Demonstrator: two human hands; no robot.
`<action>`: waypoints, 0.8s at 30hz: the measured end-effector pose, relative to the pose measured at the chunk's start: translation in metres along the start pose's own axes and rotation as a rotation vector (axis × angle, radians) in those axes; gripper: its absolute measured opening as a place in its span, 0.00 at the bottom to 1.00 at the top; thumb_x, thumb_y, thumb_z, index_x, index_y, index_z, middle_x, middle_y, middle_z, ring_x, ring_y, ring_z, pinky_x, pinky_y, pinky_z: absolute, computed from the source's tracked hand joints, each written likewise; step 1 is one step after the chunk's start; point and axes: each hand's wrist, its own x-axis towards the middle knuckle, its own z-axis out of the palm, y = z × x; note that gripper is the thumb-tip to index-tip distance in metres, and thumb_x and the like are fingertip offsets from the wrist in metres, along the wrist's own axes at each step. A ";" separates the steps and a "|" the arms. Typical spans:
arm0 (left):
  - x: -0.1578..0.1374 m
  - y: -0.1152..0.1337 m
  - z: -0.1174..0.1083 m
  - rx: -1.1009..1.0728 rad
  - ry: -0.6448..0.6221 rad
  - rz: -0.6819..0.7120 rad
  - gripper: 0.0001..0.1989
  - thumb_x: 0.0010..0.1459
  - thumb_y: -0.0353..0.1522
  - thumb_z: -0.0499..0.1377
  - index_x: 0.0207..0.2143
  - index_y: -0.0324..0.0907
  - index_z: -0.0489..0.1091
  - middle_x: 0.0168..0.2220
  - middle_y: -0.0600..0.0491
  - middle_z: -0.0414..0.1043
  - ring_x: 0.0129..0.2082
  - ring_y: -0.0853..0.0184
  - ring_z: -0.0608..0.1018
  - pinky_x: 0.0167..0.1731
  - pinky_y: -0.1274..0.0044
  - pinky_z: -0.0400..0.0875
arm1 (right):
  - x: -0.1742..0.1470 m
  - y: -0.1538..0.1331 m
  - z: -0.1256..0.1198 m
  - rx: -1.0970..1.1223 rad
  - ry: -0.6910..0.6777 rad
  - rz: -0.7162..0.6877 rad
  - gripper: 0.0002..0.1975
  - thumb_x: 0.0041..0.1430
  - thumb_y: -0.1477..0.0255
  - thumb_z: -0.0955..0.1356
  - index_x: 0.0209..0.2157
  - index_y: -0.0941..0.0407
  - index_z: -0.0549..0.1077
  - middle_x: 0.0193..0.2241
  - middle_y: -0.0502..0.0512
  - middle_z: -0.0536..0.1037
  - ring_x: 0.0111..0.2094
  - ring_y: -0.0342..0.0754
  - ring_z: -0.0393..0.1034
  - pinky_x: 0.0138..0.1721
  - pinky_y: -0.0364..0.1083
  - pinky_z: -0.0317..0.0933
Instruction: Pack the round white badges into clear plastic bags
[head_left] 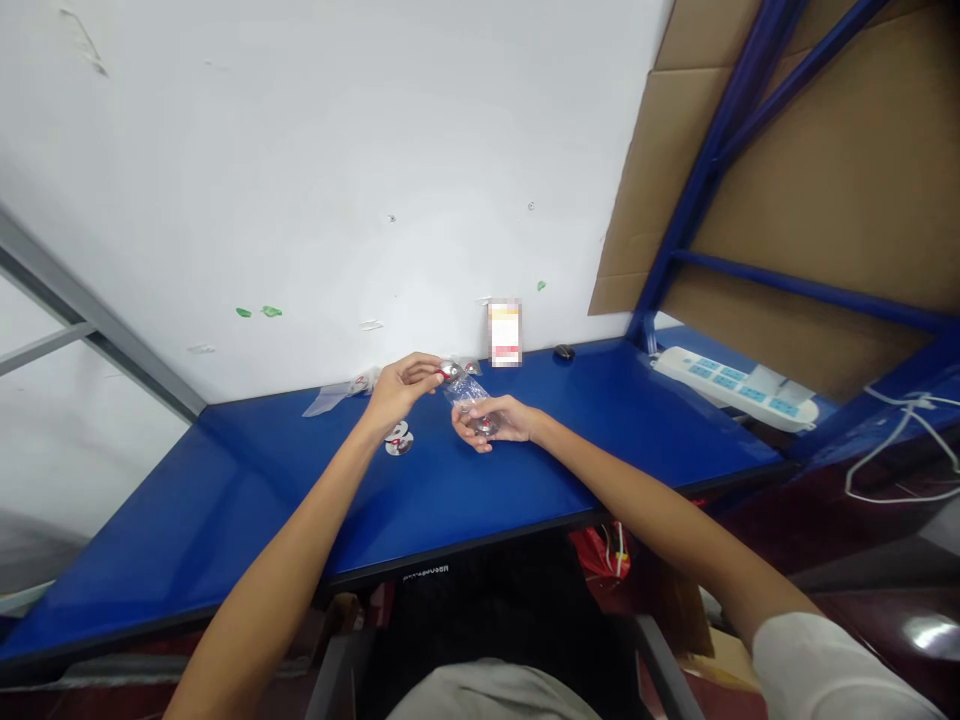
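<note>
My left hand (401, 392) pinches a shiny round metal disc (450, 371) with a red mark, just at the upper end of a clear plastic bag (468, 388). Whether the disc sits inside the bag's mouth or in front of it I cannot tell. My right hand (502, 414) is closed on the lower part of the bag, where another shiny disc with red (486, 426) shows between the fingers. On the blue table, right below my left hand, lie two overlapping silver discs (400, 443) with red marks.
By the wall lie a clear bag (330, 398) with small pieces and another small packed piece (471, 366). A blurred card (505, 333) leans on the wall. A black object (564, 352) lies right of it. A white power strip (735, 388) stands beyond the blue frame (690, 190).
</note>
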 end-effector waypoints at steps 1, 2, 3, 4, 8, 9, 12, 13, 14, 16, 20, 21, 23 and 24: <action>-0.001 0.001 0.002 0.002 -0.038 -0.002 0.22 0.54 0.43 0.75 0.46 0.41 0.80 0.41 0.47 0.82 0.39 0.61 0.82 0.40 0.71 0.78 | 0.000 0.000 0.000 -0.004 -0.011 0.003 0.11 0.64 0.70 0.67 0.47 0.59 0.70 0.32 0.54 0.71 0.28 0.47 0.65 0.27 0.45 0.63; -0.002 0.001 0.003 0.000 -0.075 -0.002 0.21 0.54 0.43 0.75 0.45 0.41 0.81 0.42 0.46 0.83 0.40 0.60 0.82 0.41 0.71 0.78 | 0.000 0.001 -0.001 -0.008 -0.021 0.005 0.10 0.65 0.70 0.67 0.47 0.59 0.69 0.32 0.54 0.71 0.28 0.47 0.65 0.27 0.45 0.63; -0.003 0.002 0.004 -0.004 -0.108 0.000 0.20 0.54 0.43 0.75 0.45 0.41 0.81 0.42 0.46 0.83 0.41 0.60 0.83 0.43 0.70 0.78 | 0.000 0.001 -0.002 -0.012 -0.031 0.007 0.10 0.65 0.70 0.67 0.46 0.59 0.69 0.32 0.54 0.71 0.28 0.47 0.65 0.27 0.45 0.63; -0.004 0.003 0.004 -0.008 -0.133 0.002 0.19 0.55 0.42 0.75 0.44 0.41 0.81 0.43 0.46 0.83 0.42 0.60 0.83 0.44 0.70 0.77 | 0.000 0.001 -0.003 -0.016 -0.042 0.010 0.10 0.66 0.69 0.67 0.46 0.58 0.69 0.32 0.54 0.71 0.27 0.47 0.65 0.27 0.45 0.63; -0.006 0.007 0.003 0.007 -0.218 -0.030 0.16 0.57 0.42 0.73 0.42 0.41 0.82 0.42 0.46 0.84 0.43 0.58 0.83 0.48 0.68 0.77 | -0.001 0.001 -0.004 -0.026 -0.076 0.032 0.13 0.66 0.64 0.68 0.46 0.58 0.69 0.32 0.55 0.71 0.27 0.47 0.63 0.27 0.45 0.62; -0.006 0.008 0.003 0.021 -0.245 -0.049 0.16 0.57 0.43 0.72 0.42 0.41 0.82 0.42 0.46 0.84 0.43 0.57 0.83 0.48 0.68 0.77 | -0.001 0.000 -0.004 -0.029 -0.081 0.040 0.14 0.65 0.63 0.68 0.45 0.58 0.69 0.32 0.55 0.71 0.27 0.46 0.63 0.27 0.45 0.62; -0.008 0.011 0.004 0.075 -0.314 -0.107 0.16 0.58 0.44 0.70 0.42 0.43 0.82 0.41 0.46 0.84 0.43 0.55 0.84 0.48 0.65 0.77 | -0.001 -0.002 -0.001 -0.052 -0.097 0.072 0.15 0.65 0.60 0.69 0.43 0.58 0.69 0.31 0.55 0.70 0.26 0.46 0.60 0.26 0.44 0.60; -0.008 0.013 0.005 0.094 -0.332 -0.123 0.16 0.58 0.45 0.70 0.42 0.43 0.82 0.40 0.46 0.84 0.42 0.55 0.84 0.48 0.65 0.77 | -0.001 -0.003 0.001 -0.065 -0.105 0.082 0.15 0.65 0.59 0.69 0.42 0.57 0.69 0.31 0.54 0.69 0.26 0.45 0.60 0.26 0.44 0.59; -0.009 0.014 0.006 0.113 -0.350 -0.136 0.17 0.58 0.46 0.69 0.42 0.43 0.82 0.40 0.47 0.84 0.42 0.55 0.84 0.47 0.64 0.78 | -0.002 -0.004 0.002 -0.079 -0.112 0.093 0.16 0.66 0.58 0.68 0.41 0.57 0.69 0.30 0.54 0.69 0.26 0.45 0.59 0.26 0.44 0.58; -0.010 0.017 0.008 0.146 -0.387 -0.153 0.18 0.59 0.47 0.69 0.42 0.43 0.82 0.38 0.47 0.84 0.40 0.54 0.84 0.46 0.64 0.78 | -0.002 -0.006 0.003 -0.108 -0.128 0.114 0.16 0.66 0.57 0.68 0.39 0.57 0.69 0.29 0.54 0.68 0.25 0.45 0.58 0.25 0.44 0.57; -0.011 0.022 0.009 0.188 -0.443 -0.109 0.18 0.64 0.48 0.65 0.41 0.44 0.84 0.40 0.47 0.84 0.42 0.53 0.84 0.46 0.66 0.77 | 0.000 -0.005 0.001 -0.114 -0.141 0.107 0.16 0.67 0.58 0.67 0.38 0.57 0.69 0.28 0.53 0.67 0.24 0.45 0.57 0.25 0.43 0.55; -0.010 0.022 0.009 0.200 -0.448 -0.091 0.17 0.65 0.47 0.63 0.40 0.44 0.84 0.40 0.48 0.85 0.43 0.53 0.84 0.47 0.66 0.77 | 0.000 -0.004 0.000 -0.103 -0.137 0.094 0.15 0.67 0.58 0.67 0.39 0.58 0.69 0.28 0.53 0.68 0.24 0.44 0.57 0.25 0.43 0.55; -0.009 0.020 0.008 0.227 -0.446 -0.064 0.17 0.67 0.47 0.62 0.39 0.44 0.84 0.40 0.49 0.84 0.44 0.53 0.83 0.48 0.66 0.76 | 0.000 -0.003 -0.003 -0.075 -0.129 0.073 0.14 0.67 0.60 0.67 0.42 0.58 0.70 0.29 0.53 0.69 0.23 0.44 0.57 0.25 0.44 0.55; -0.009 0.019 0.007 0.242 -0.435 -0.057 0.18 0.67 0.47 0.62 0.38 0.44 0.84 0.41 0.49 0.84 0.44 0.53 0.83 0.48 0.67 0.76 | 0.001 -0.003 -0.004 -0.061 -0.129 0.068 0.14 0.67 0.61 0.67 0.43 0.58 0.70 0.30 0.53 0.70 0.23 0.44 0.58 0.25 0.44 0.56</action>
